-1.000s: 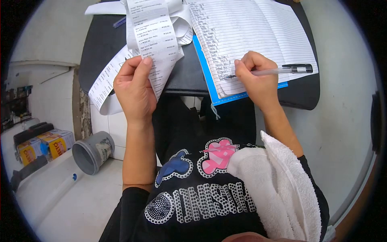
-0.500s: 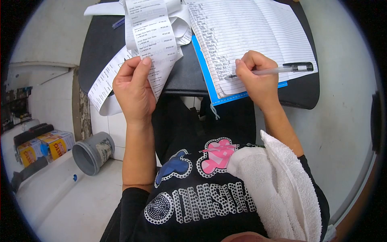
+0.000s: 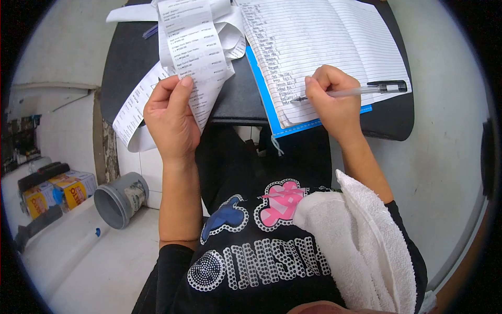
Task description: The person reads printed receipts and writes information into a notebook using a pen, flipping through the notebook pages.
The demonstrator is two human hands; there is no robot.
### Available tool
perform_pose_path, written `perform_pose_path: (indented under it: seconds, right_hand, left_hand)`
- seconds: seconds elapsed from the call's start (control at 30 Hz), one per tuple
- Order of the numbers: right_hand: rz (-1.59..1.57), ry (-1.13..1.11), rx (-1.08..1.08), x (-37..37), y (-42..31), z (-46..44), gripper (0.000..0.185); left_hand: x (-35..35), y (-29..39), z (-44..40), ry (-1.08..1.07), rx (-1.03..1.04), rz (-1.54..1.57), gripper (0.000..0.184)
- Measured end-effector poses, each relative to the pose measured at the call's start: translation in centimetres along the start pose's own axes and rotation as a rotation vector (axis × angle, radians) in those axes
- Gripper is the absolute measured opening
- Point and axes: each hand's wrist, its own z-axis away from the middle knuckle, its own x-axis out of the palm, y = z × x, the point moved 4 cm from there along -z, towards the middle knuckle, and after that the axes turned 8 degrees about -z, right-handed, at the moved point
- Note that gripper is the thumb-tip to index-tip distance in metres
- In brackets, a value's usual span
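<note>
The grip of the left hand (image 3: 172, 119) was a thumb-and-finger pinch on a long printed receipt (image 3: 196, 49), held up over the left side of the black worktop (image 3: 238, 103), with the lower end trailing below the fingers. The right hand (image 3: 337, 102) had its own grip pinched round a clear pen (image 3: 361, 91), point down by the last handwritten line at the near left of the open notebook (image 3: 314, 39). Couldn't tell if the tip was on the paper or just off it.

Stuff that would've bugged me: the receipt was only pinched low down, and the far part ran in among curled paper (image 3: 238, 46), so one slack thumb could've let it slip or roll up on itself. A paper tail (image 3: 135, 107) also drooped off the near left edge, so a knock there might've dragged the pile floorward. The blue cover (image 3: 263, 91) under the notebook looked to poke past the near edge, so leaning hard on that corner could've shifted the page mid-stroke. Also, the right hand sat close beside the writing, so with wet ink, a sideways swipe might've smeared it.
</note>
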Motion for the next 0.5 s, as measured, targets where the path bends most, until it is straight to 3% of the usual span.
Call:
perform_pose_path:
  seconds: [0.5]
  right_hand:
    - [0.055,-0.036,-0.018,-0.24,-0.15,0.13,0.027]
  left_hand:
    - [-0.13,0.05,0.05,-0.023,0.002,0.011,0.008]
